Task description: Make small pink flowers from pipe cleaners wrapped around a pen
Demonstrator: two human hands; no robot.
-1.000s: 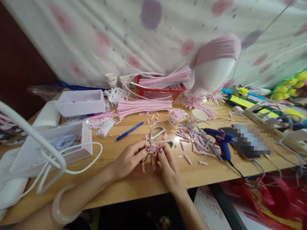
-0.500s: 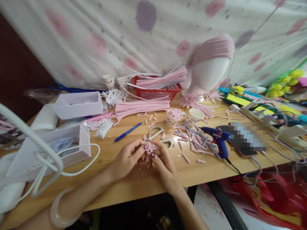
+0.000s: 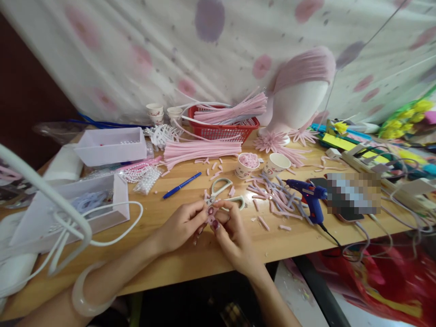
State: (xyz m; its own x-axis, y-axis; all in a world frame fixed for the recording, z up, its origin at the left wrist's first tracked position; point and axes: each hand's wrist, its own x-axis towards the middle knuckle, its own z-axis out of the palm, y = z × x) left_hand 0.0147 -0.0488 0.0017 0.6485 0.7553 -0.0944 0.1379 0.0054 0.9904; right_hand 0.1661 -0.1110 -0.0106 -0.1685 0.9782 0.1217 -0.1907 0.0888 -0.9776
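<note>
My left hand (image 3: pixel 184 225) and my right hand (image 3: pixel 235 238) meet above the front of the table, fingertips pinched together. Between them is a small pink chenille piece (image 3: pixel 210 219), mostly covered by my thumbs and fingers, so its full shape is hidden. Just behind my fingertips lie scissors with pale handles (image 3: pixel 220 185); their blades are partly covered. A blue pen (image 3: pixel 182 185) rests beyond my left hand. To the right of my right hand, cut pink and grey-purple chenille pieces (image 3: pixel 272 200) are scattered.
A blue glue gun (image 3: pixel 311 200) with a cord stands at right beside a phone (image 3: pixel 340 213). Behind are a paper cup of pink pieces (image 3: pixel 248 170), another paper cup (image 3: pixel 277 165), pink stems (image 3: pixel 200 152) and a red basket (image 3: pixel 221 132). White cable loops (image 3: pixel 116 243) and boxes (image 3: pixel 111 147) crowd the left.
My fingers have shifted and closed further over the pink chenille piece, so less of it shows. My right fingers are more curled. The things on the table have stayed put.
</note>
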